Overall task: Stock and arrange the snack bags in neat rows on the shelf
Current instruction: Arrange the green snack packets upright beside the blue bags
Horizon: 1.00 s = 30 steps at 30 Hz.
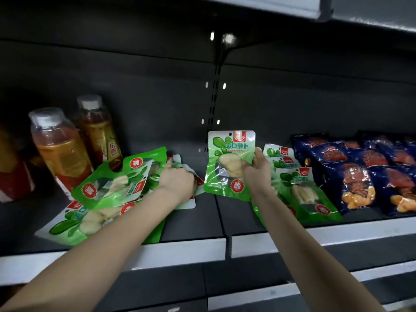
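Observation:
My right hand (258,172) grips one green snack bag (227,163) by its right edge and holds it upright above the dark shelf (193,221). Behind that hand, a row of the same green bags (304,188) lies overlapping toward the back. My left hand (177,180) is closed on a loose, untidy pile of green bags (117,183) at the left, fingers on the pile's far end. One more green bag (76,224) lies flat near the shelf's front edge, partly under my left forearm.
Two amber drink bottles (60,152) stand at the back left, with a red pack (13,181) beside them. Rows of dark blue snack bags (355,176) fill the right side. A white price rail (315,235) runs along the front edge.

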Motion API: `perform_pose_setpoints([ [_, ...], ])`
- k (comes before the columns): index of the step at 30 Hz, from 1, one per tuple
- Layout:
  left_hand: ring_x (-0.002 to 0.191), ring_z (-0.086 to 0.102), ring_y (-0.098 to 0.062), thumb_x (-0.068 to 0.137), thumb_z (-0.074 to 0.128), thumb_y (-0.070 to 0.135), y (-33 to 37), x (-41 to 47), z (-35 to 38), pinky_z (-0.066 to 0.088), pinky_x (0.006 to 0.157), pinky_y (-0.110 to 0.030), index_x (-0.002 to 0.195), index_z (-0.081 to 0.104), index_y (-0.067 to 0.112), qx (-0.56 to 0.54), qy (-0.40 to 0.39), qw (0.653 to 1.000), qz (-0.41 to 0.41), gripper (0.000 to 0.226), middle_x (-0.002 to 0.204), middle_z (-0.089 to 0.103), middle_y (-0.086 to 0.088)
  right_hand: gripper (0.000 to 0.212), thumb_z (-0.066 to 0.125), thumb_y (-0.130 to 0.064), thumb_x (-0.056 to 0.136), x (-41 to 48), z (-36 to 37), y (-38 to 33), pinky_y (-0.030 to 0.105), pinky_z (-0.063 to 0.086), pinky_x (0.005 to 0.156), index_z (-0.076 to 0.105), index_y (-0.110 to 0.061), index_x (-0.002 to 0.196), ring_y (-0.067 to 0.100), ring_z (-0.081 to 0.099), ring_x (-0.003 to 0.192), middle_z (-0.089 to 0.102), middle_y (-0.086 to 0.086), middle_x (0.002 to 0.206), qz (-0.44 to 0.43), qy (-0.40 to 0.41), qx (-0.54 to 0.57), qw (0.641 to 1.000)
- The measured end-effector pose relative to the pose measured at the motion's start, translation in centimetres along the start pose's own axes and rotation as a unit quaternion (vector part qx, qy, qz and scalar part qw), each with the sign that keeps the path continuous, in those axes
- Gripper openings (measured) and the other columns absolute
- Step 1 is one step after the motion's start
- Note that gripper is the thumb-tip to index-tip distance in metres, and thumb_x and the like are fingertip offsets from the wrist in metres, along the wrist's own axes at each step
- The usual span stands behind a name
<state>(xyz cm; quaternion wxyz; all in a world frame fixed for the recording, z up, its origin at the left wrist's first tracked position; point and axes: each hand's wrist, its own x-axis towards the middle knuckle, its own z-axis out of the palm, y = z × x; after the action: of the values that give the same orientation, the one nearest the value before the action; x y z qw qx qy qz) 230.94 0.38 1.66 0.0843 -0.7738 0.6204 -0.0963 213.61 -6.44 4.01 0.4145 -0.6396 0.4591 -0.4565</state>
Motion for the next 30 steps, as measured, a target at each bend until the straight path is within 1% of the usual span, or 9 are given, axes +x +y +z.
perform_pose_setpoints([
  [4, 0.112, 0.057, -0.018, 0.099, 0.027, 0.035, -0.8, -0.3, 0.3, 0.007, 0.117, -0.038, 0.110, 0.066, 0.021, -0.043, 0.013, 0.999, -0.026, 0.043, 0.115, 0.067, -0.002, 0.053, 0.044, 0.009, 0.088, 0.9, 1.9, 0.9, 0.015, 0.050, 0.065, 0.047, -0.015, 0.135, 0.014, 0.065, 0.096, 0.067, 0.000, 0.107, 0.021, -0.011, -0.026, 0.999],
  [8, 0.129, 0.044, -0.018, 0.100, 0.025, 0.033, -0.8, -0.3, 1.0, 0.005, 0.117, -0.040, 0.131, 0.050, 0.016, -0.080, 0.029, 0.996, -0.029, 0.044, 0.137, 0.052, -0.003, 0.060, 0.050, 0.012, 0.084, 0.6, 3.8, 0.6, 0.008, 0.046, 0.059, 0.045, -0.016, 0.136, 0.013, 0.064, 0.088, 0.065, -0.003, 0.098, -0.020, -0.016, -0.072, 0.997],
  [10, 0.131, 0.041, -0.018, 0.098, 0.029, 0.031, -0.9, -0.2, 1.2, 0.006, 0.117, -0.041, 0.133, 0.047, 0.017, -0.097, 0.036, 0.994, -0.029, 0.042, 0.140, 0.049, -0.001, 0.080, 0.050, 0.017, 0.080, 0.4, 4.8, 0.5, 0.016, 0.048, 0.074, 0.028, -0.020, 0.147, 0.019, 0.056, 0.104, 0.054, 0.006, 0.120, -0.042, -0.004, -0.133, 0.990],
  [12, 0.131, 0.041, -0.018, 0.095, 0.034, 0.029, -1.0, -0.1, 1.3, 0.009, 0.116, -0.041, 0.133, 0.046, 0.017, -0.110, 0.045, 0.992, -0.032, 0.041, 0.139, 0.049, 0.000, 0.093, 0.053, 0.016, 0.079, 0.1, 5.7, 0.8, 0.030, 0.043, 0.099, 0.014, -0.025, 0.152, 0.023, 0.038, 0.128, 0.030, 0.011, 0.144, -0.068, -0.024, -0.198, 0.978],
  [15, 0.130, 0.042, -0.017, 0.093, 0.037, 0.028, -0.8, -0.2, 1.5, 0.010, 0.116, -0.039, 0.132, 0.047, 0.018, -0.110, 0.065, 0.991, -0.038, 0.042, 0.136, 0.052, 0.001, 0.066, 0.048, -0.010, 0.094, -1.0, 7.5, 1.4, 0.039, 0.015, 0.118, 0.018, -0.025, 0.151, 0.030, 0.009, 0.144, 0.011, 0.012, 0.157, -0.127, -0.153, -0.332, 0.922],
  [17, 0.130, 0.042, -0.016, 0.093, 0.036, 0.027, -0.8, -0.2, 1.6, 0.010, 0.115, -0.039, 0.132, 0.049, 0.018, -0.103, 0.069, 0.992, -0.036, 0.042, 0.136, 0.052, 0.002, 0.053, 0.032, -0.026, 0.101, -1.4, 8.4, 2.2, 0.046, -0.001, 0.118, 0.016, -0.030, 0.151, 0.033, -0.003, 0.145, 0.005, 0.010, 0.159, -0.143, -0.230, -0.446, 0.853],
  [19, 0.130, 0.042, -0.015, 0.094, 0.034, 0.027, -0.7, -0.1, 1.7, 0.010, 0.115, -0.039, 0.134, 0.048, 0.018, -0.096, 0.074, 0.992, -0.037, 0.043, 0.136, 0.052, 0.003, 0.052, 0.023, -0.030, 0.102, -1.2, 8.8, 2.6, 0.051, -0.008, 0.116, 0.010, -0.034, 0.152, 0.034, -0.011, 0.145, -0.003, 0.008, 0.160, -0.131, -0.255, -0.492, 0.822],
  [24, 0.130, 0.043, -0.017, 0.093, 0.025, 0.028, -0.8, -0.3, 1.6, 0.011, 0.115, -0.038, 0.134, 0.048, 0.017, -0.095, 0.081, 0.991, -0.039, 0.048, 0.136, 0.053, 0.002, 0.053, 0.021, -0.037, 0.101, 0.0, 9.1, 2.8, 0.049, -0.011, 0.115, 0.005, -0.036, 0.152, 0.031, -0.016, 0.145, -0.008, 0.005, 0.161, -0.117, -0.258, -0.499, 0.819],
  [30, 0.130, 0.042, -0.016, 0.095, 0.032, 0.027, -0.8, -0.3, 1.4, 0.008, 0.116, -0.040, 0.135, 0.047, 0.018, -0.096, 0.069, 0.992, -0.037, 0.044, 0.137, 0.052, 0.002, 0.054, 0.018, -0.043, 0.101, 0.0, 8.9, 2.7, 0.047, -0.011, 0.117, -0.001, -0.038, 0.151, 0.028, -0.018, 0.145, -0.012, 0.002, 0.160, -0.114, -0.270, -0.517, 0.804],
])
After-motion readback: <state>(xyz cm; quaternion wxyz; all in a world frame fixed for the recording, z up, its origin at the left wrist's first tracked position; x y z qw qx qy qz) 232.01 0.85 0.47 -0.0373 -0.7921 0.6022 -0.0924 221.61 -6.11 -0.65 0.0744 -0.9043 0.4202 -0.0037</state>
